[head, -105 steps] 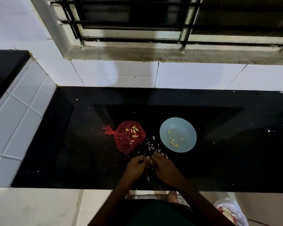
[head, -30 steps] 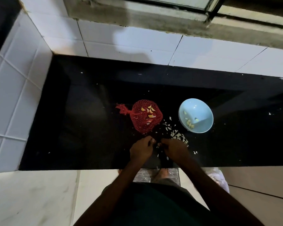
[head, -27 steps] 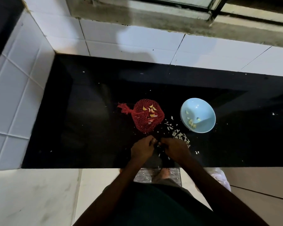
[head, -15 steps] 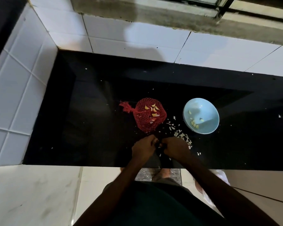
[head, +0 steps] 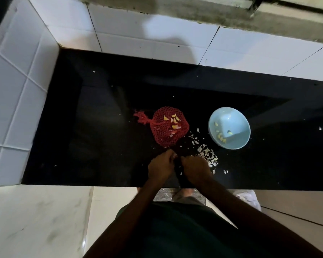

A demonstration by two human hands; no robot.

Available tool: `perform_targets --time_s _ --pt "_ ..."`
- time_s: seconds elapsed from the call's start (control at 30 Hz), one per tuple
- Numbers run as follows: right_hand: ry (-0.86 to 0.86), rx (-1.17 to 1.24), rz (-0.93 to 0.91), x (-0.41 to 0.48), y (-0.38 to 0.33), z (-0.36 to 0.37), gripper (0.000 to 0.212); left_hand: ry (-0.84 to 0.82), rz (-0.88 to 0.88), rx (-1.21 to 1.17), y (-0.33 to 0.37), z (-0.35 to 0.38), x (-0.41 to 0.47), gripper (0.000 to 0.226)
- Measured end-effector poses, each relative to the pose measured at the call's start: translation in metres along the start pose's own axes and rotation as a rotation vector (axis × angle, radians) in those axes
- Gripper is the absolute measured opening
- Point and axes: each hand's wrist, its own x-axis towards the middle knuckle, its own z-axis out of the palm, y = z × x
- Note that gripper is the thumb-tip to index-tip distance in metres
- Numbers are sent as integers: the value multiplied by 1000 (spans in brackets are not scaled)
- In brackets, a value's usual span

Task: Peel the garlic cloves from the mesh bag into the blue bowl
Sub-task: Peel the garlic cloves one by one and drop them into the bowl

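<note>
At counter edge: left hand (head: 161,166) and right hand (head: 195,167) pinched together, probably on one clove, too small to confirm | peel scraps (head: 206,155) beside | mesh bag (head: 169,126) beyond, cloves inside | blue bowl (head: 229,127) right, within reach for drops

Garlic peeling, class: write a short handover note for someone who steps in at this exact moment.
Left hand and right hand: fingertips together at the counter's near edge, apparently working a clove hidden between them.
Red mesh bag: just beyond the hands, cloves still inside.
Blue bowl: right of the bag, several peeled cloves in it.
Peel scraps: between bag and bowl.
Left: finish this clove, drop it in, then peel the rest.
</note>
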Motion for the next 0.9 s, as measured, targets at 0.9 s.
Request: perform_targets --time_s 0.9 --pt "-47 1976 248 -44 51 -4 40 67 100 -905 62 6 -26 23"
